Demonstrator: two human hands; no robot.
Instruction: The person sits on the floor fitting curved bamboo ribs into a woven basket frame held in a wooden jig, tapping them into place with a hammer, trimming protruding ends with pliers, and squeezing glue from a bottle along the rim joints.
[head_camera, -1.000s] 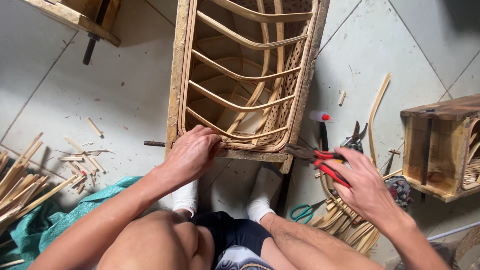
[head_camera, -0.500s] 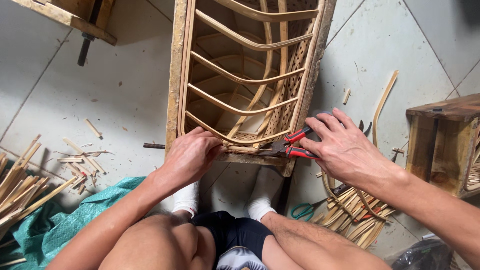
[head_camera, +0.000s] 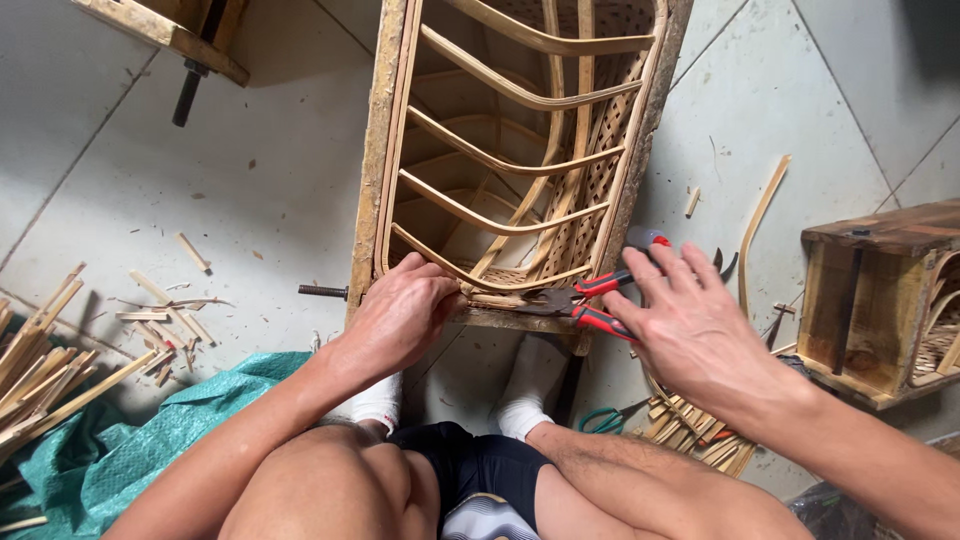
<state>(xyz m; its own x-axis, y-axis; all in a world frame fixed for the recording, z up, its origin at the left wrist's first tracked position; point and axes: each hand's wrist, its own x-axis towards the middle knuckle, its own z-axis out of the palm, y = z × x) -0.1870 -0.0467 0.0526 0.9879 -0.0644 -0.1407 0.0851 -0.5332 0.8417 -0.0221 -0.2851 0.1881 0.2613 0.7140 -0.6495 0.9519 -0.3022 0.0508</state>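
Observation:
A rattan basket frame (head_camera: 510, 160) with bent ribs sits in a wooden mould in front of me. My left hand (head_camera: 405, 310) presses on the near edge of the frame, fingers curled over the rim. My right hand (head_camera: 690, 320) holds red-handled pliers (head_camera: 580, 300) by the handles, fingers spread; the jaws point left at the frame's near rim, close to my left fingertips.
Cut rattan strips (head_camera: 60, 350) lie on a green tarp (head_camera: 130, 440) at the left. A wooden box frame (head_camera: 880, 300) stands at the right. Green-handled scissors (head_camera: 605, 420) and more strips (head_camera: 700, 440) lie by my right leg. A bolt (head_camera: 322, 292) sticks out of the mould.
My right hand has brought the red pliers from the floor at the right over to the frame's near rim. My left hand stays on the rim.

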